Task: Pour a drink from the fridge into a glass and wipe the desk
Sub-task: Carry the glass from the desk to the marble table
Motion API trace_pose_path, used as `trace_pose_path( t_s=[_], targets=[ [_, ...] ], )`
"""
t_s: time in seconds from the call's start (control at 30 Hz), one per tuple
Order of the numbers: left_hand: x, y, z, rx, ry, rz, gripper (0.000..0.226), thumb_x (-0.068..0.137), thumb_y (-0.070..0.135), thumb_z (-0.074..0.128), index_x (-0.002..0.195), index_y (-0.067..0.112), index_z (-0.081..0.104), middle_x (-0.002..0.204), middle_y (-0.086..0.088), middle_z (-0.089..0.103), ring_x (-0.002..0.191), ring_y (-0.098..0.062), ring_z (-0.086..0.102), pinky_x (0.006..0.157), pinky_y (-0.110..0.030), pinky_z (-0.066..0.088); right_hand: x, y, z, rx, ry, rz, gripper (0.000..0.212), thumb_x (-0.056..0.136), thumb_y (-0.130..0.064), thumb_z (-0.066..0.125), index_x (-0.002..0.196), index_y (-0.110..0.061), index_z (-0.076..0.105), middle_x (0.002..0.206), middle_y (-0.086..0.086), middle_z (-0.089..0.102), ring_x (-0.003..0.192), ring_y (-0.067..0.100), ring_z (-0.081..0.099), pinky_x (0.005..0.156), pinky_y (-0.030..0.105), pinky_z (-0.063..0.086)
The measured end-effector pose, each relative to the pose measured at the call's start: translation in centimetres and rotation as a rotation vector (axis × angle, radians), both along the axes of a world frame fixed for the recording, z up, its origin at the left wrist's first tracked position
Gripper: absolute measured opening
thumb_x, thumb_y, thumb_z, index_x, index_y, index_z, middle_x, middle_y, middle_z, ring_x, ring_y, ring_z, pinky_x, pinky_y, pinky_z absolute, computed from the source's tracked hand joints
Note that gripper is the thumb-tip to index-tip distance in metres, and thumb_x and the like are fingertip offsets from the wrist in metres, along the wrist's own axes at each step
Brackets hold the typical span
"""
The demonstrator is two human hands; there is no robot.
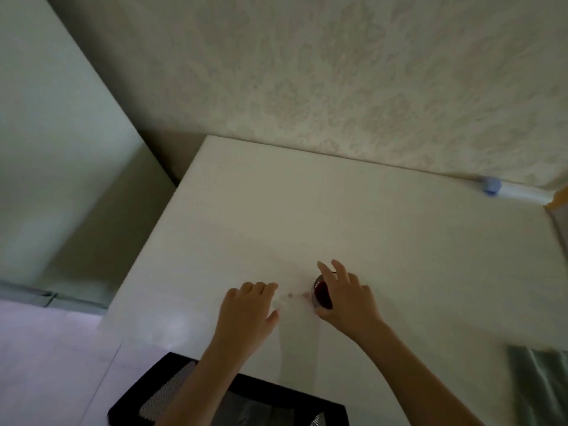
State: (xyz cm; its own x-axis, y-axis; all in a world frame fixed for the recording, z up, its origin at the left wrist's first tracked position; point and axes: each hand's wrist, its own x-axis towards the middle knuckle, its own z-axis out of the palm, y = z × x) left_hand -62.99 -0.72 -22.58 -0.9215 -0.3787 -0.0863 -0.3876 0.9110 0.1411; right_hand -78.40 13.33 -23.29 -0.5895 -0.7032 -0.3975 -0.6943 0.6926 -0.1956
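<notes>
Two hands worked over one broad, pale, flat-topped desk (384, 229), whose far edge ran against a patterned, cream-coloured wall (353, 72). The desk was bare apart from what lay near the person and a white tube with a pale blue cap (510, 189) lying at the far right against the wall, well apart from the work. A black mesh-backed chair (227, 398) stood at the near edge, between the forearms.

The right hand (347, 299) was wrapped round a small clear glass of dark red drink (322, 294), fingers curled over its far side and thumb at its near side. The glass stood on the desk at near centre; it was probably held to steady it or slide it clear of the wet patch. Whether it was lifted off the surface could not be told.

The left hand (249, 305) lay palm down just left of the glass, fingers pressed together onto a small crumpled white tissue (281, 301), only partly visible. Between tissue and glass sat a few faint pink spots of spilled drink (298, 295). Pouring seemed finished, and the wiping stage was apparently under way.
</notes>
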Motion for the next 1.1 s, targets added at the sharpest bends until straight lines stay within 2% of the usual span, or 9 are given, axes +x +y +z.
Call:
trace_pose_path(
  t_s=[0.1, 0.23, 0.33, 0.5, 0.83, 1.1],
  targets=[
    [0.0, 0.7, 0.2, 0.010, -0.011, 0.060, 0.044, 0.073, 0.039, 0.073, 0.112, 0.019, 0.064, 0.090, 0.005, 0.071, 0.078, -0.016, 0.067, 0.065, -0.033, 0.053, -0.7, -0.3, -1.0, 0.024, -0.043, 0.022, 0.083, 0.079, -0.047, 0.062, 0.144, -0.034, 0.011, 0.151, 0.002, 0.018, 0.122, 0.030, 0.043, 0.088, 0.042, 0.048],
    [-0.1, 1.1, 0.7, 0.040, -0.016, 0.124, 0.043, 0.082, 0.040, 0.062, 0.120, 0.020, 0.059, 0.099, 0.003, 0.069, 0.088, -0.018, 0.066, 0.074, -0.035, 0.053, -1.2, -0.5, -1.4, 0.010, -0.058, 0.039, 0.069, 0.076, -0.042, 0.066, 0.135, -0.032, 0.031, 0.136, 0.001, 0.036, 0.112, 0.026, 0.048, 0.080, 0.036, 0.051],
    [0.0, 1.1, 1.1, 0.017, -0.025, 0.151, 0.042, 0.079, 0.040, 0.066, 0.116, 0.019, 0.062, 0.093, 0.003, 0.070, 0.082, -0.018, 0.066, 0.068, -0.034, 0.052, -1.4, -0.7, -1.4, 0.001, -0.068, 0.047, 0.063, 0.074, -0.040, 0.068, 0.128, -0.030, 0.037, 0.128, 0.002, 0.040, 0.106, 0.027, 0.051, 0.076, 0.034, 0.050],
    [1.4, 1.5, 1.8, 0.011, 0.028, 0.229, 0.044, 0.087, 0.041, 0.057, 0.126, 0.021, 0.054, 0.107, 0.004, 0.067, 0.097, -0.018, 0.063, 0.080, -0.034, 0.048, -1.2, -1.0, -0.9, -0.009, -0.048, 0.068, 0.058, 0.075, -0.040, 0.067, 0.125, -0.028, 0.040, 0.124, 0.003, 0.043, 0.102, 0.028, 0.054, 0.073, 0.033, 0.049],
    [7.8, 1.0, 4.5, -0.019, 0.093, 0.371, 0.043, 0.085, 0.042, 0.060, 0.123, 0.020, 0.058, 0.105, 0.004, 0.068, 0.094, -0.017, 0.064, 0.078, -0.035, 0.050, 2.0, -2.9, 4.0, -0.130, -0.017, 0.222, 0.059, 0.070, -0.046, 0.068, 0.122, -0.033, 0.044, 0.117, -0.001, 0.048, 0.096, 0.025, 0.057, 0.069, 0.029, 0.046],
    [17.1, -0.1, 7.5, -0.054, 0.184, 0.549, 0.038, 0.082, 0.041, 0.063, 0.115, 0.022, 0.063, 0.102, 0.005, 0.071, 0.090, -0.015, 0.066, 0.076, -0.033, 0.051, 9.8, -6.8, 10.5, -0.215, 0.003, 0.391, 0.066, 0.065, -0.048, 0.070, 0.125, -0.035, 0.044, 0.119, -0.005, 0.051, 0.094, 0.019, 0.058, 0.075, 0.030, 0.051]
  ],
)
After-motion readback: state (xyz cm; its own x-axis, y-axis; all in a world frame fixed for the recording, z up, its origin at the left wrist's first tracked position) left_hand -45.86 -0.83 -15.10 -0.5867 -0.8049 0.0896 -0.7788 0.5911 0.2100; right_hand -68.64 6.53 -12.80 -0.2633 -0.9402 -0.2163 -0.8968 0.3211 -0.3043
